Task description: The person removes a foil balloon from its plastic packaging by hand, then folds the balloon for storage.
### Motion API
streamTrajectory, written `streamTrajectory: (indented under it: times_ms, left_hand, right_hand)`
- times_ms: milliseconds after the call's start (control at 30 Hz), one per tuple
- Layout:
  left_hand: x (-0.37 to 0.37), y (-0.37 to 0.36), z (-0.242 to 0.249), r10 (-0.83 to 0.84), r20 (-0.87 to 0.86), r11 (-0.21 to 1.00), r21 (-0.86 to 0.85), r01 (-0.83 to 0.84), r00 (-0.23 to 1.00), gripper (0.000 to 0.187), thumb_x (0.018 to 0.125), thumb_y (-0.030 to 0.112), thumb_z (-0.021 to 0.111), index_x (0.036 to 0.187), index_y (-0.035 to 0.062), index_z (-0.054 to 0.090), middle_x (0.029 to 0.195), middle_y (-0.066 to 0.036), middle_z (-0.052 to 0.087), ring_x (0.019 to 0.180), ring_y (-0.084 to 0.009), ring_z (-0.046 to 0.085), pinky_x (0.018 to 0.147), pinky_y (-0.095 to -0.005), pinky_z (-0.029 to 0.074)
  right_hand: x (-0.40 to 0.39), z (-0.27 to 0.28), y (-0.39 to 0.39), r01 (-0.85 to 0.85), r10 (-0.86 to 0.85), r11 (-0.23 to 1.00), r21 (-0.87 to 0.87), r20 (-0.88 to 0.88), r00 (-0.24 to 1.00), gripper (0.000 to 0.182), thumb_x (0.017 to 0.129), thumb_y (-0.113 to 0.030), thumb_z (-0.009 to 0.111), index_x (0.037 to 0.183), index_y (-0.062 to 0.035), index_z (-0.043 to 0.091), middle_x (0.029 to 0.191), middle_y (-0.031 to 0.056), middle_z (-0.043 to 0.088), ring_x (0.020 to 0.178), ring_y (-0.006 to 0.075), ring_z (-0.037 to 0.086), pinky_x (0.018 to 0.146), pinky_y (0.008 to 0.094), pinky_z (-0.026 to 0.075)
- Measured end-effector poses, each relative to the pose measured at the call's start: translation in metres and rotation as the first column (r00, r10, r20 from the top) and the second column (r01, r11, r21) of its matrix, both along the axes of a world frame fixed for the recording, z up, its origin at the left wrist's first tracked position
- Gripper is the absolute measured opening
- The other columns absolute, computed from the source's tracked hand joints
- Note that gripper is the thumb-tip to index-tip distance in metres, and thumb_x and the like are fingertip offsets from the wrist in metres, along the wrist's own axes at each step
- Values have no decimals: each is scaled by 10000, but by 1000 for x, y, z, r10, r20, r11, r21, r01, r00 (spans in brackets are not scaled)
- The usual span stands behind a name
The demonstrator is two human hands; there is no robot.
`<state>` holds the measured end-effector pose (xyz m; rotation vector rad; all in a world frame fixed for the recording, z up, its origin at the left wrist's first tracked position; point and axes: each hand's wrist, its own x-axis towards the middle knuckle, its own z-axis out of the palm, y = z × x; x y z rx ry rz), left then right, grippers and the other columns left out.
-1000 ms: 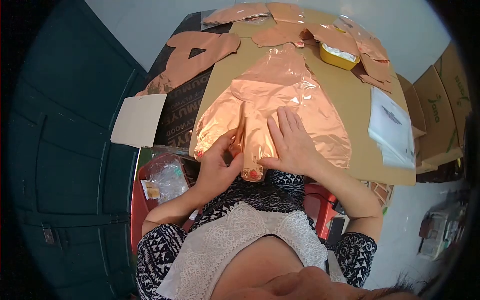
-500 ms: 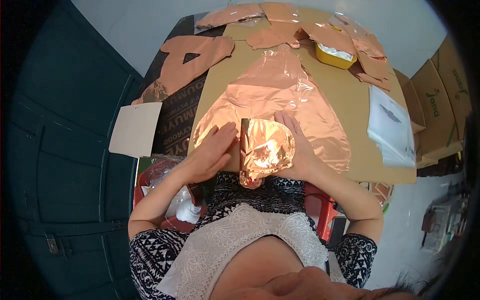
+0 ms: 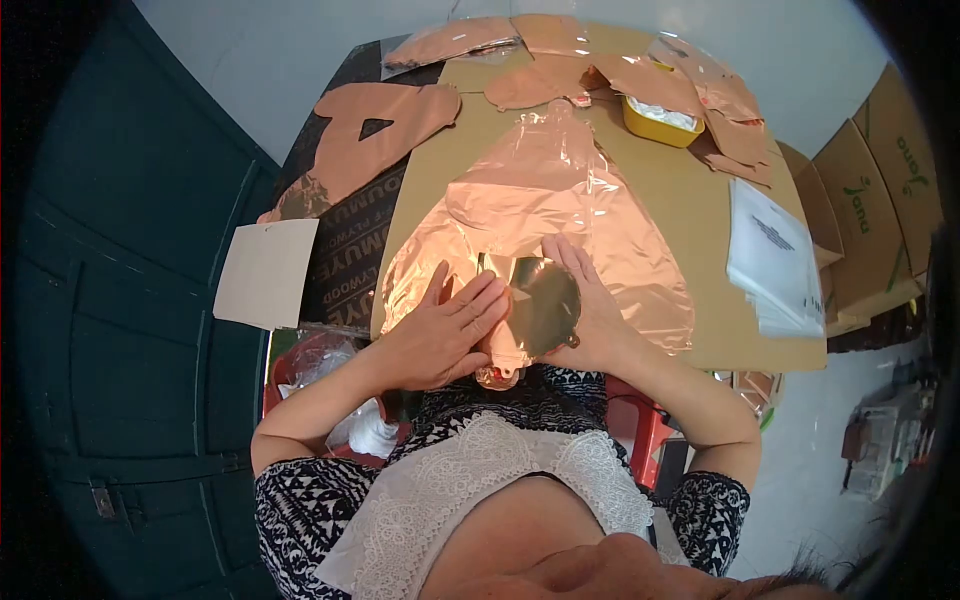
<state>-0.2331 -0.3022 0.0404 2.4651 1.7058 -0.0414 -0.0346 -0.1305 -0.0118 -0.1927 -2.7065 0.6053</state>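
A large, flat rose-gold foil balloon (image 3: 620,255) lies across the table in front of me, its narrow end pointing away. Near my body, a rounded section (image 3: 545,300) is folded back over it, with a small tab at the front edge. My left hand (image 3: 440,330) lies flat on the left side of this fold, fingers stretched out and pressing on the foil. Along the fold's right edge rests my right hand (image 3: 595,315), its fingers straight and pointing away from me on the foil. Part of that hand is hidden beside the fold.
Another flat foil balloon (image 3: 375,130) with a triangular hole lies at the back left. A yellow tub (image 3: 660,125) with white contents stands at the back among more foil pieces. Clear plastic bags (image 3: 775,260) lie on the right, beyond them cardboard boxes (image 3: 880,200). A beige card (image 3: 265,275) sits at left.
My left hand has moved right, from beside the folded section onto it. The folded section now lies flatter, its sheen darker. My right hand stays along its right edge.
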Motion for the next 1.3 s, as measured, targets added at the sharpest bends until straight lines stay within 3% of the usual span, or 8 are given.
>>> streamTrajectory:
  times_ms: [233, 333, 433, 533, 767, 1033, 1133, 1300]
  left_hand:
    - [-3, 2, -9, -20, 43, 1000, 20, 20, 999, 661, 937, 441, 484, 1482, 101, 326, 1534, -152, 291, 1445, -295, 246, 1114, -658, 83]
    - [-1, 0, -7, -15, 42, 1000, 16, 15, 999, 675, 928, 442, 493, 1479, 90, 324, 1537, -154, 286, 1448, -295, 242, 1108, -671, 83]
    - [-3, -1, -11, -21, 40, 999, 27, 20, 999, 687, 922, 449, 499, 1479, 88, 323, 1539, -155, 283, 1449, -296, 239, 1102, -683, 83]
    - [-1, -2, -9, -21, 60, 999, 30, 20, 998, 684, 924, 451, 494, 1476, 83, 325, 1539, -156, 284, 1450, -297, 238, 1102, -684, 81]
    - [3, -3, -7, -13, 63, 999, 38, 10, 998, 717, 932, 499, 484, 1487, 80, 310, 1537, -159, 291, 1448, -297, 243, 1101, -681, 76]
    - [2, -4, -6, -2, 140, 999, 35, -3, 990, 714, 951, 533, 420, 1488, 76, 310, 1547, -156, 286, 1455, -296, 246, 1100, -671, 57]
    - [-10, -1, -10, -38, 318, 988, 156, -13, 947, 594, 941, 471, 481, 1368, 58, 464, 1418, -159, 452, 1345, -322, 404, 1057, -623, 223]
    - [-34, 8, -13, 538, 328, 742, 254, -621, 777, 330, 877, 302, 580, 1045, 20, 604, 1017, -154, 596, 1007, -317, 555, 884, -512, 376]
  right_hand:
    - [0, 7, 1, -25, 19, 997, 74, 87, 996, 923, 718, -461, 715, 1393, 67, 373, 1475, 367, 222, 1397, 518, 171, 1169, 530, 161]
    - [8, 19, 32, -125, 161, 965, -229, 148, 976, 770, 829, -366, 646, 1407, 57, 363, 1479, 346, 256, 1414, 480, 186, 1179, 479, 168]
    - [22, 69, 44, 84, 46, 628, -773, 145, 988, 622, 920, -247, 549, 1414, 70, 343, 1475, 312, 308, 1423, 431, 223, 1185, 428, 175]
    - [17, 50, 47, 114, -102, 959, -258, 60, 993, 539, 952, -167, 484, 1406, 87, 344, 1463, 281, 357, 1416, 392, 271, 1181, 407, 190]
    - [-22, 27, 10, 81, -88, 942, 327, 8, 996, 806, 920, -515, 506, 1376, 135, 366, 1438, 368, 318, 1390, 501, 233, 1150, 558, 164]
    - [-22, 4, 12, 61, -99, 954, 293, 118, 988, 821, 929, -543, 466, 1398, 120, 345, 1440, 375, 308, 1386, 502, 243, 1149, 547, 178]
    - [-23, 1, 14, 58, -97, 951, 305, 112, 989, 817, 922, -538, 479, 1402, 109, 344, 1440, 378, 304, 1380, 507, 253, 1147, 542, 187]
    - [-25, 4, 12, 66, -108, 956, 285, 135, 985, 825, 911, -537, 499, 1401, 107, 339, 1437, 380, 301, 1374, 509, 258, 1142, 542, 196]
